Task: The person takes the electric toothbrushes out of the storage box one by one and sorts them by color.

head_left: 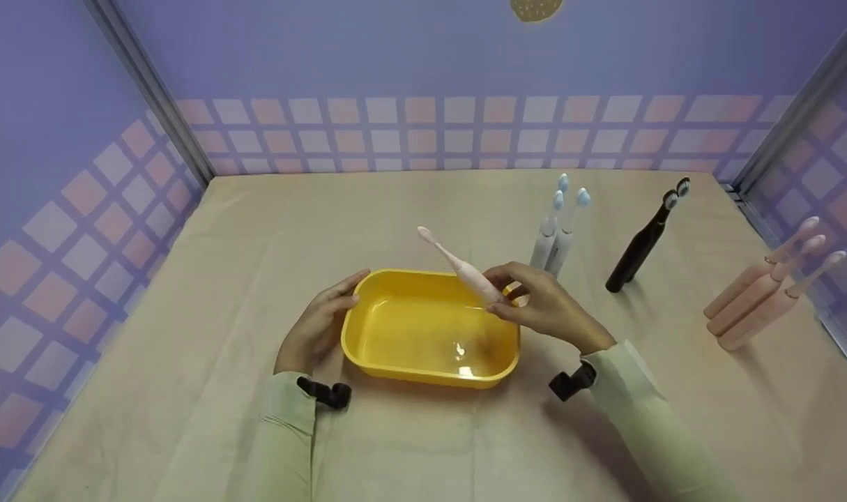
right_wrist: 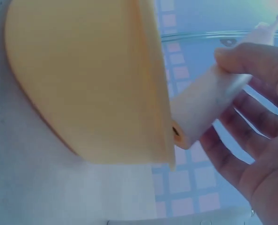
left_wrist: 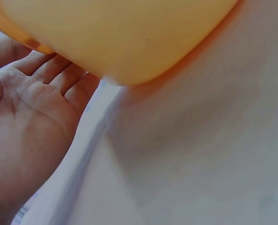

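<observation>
A yellow tub (head_left: 430, 376) stands on the table in the head view. My left hand (head_left: 318, 324) holds its left end, thumb at the rim and fingers along the outside. In the left wrist view that hand (left_wrist: 36, 108) lies against the tub's wall (left_wrist: 129, 42). My right hand (head_left: 542, 303) pinches a pale pink electric toothbrush (head_left: 473, 279) by its handle, tilted over the tub's right end with the brush head up and to the left. The right wrist view shows the handle's base (right_wrist: 195, 112) beside the tub's rim (right_wrist: 162, 93).
Several white electric toothbrushes (head_left: 562, 244) with blue heads stand behind my right hand. Farther right are black electric toothbrushes (head_left: 639, 251), then several pink ones (head_left: 758, 300) near the right edge. Tiled-pattern walls (head_left: 458, 132) enclose the cloth-covered table (head_left: 221, 335).
</observation>
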